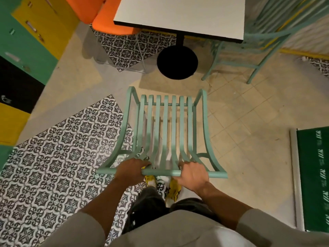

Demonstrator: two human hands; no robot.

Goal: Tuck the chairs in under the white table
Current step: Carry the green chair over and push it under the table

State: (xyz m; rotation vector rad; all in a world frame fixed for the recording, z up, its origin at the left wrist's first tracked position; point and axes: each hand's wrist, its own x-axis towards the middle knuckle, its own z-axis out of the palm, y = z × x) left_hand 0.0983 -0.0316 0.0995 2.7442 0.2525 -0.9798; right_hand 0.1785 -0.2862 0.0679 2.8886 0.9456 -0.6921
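A mint-green metal slatted chair (pixel 166 125) stands right in front of me, its seat pointing toward the white table (pixel 179 15). My left hand (pixel 130 168) and my right hand (pixel 193 172) both grip the top rail of its backrest. The chair's front edge lies a short way before the table's black round base (pixel 177 62). A second mint-green chair (pixel 263 43) stands at the table's right side, partly under it. An orange chair (pixel 110 25) sits at the table's left corner.
Green, yellow and black cabinets (pixel 26 50) line the left wall. A green board in a silver frame (pixel 313 175) lies on the floor at the right. Patterned tiles cover the floor left of me; my feet in yellow shoes are behind the chair.
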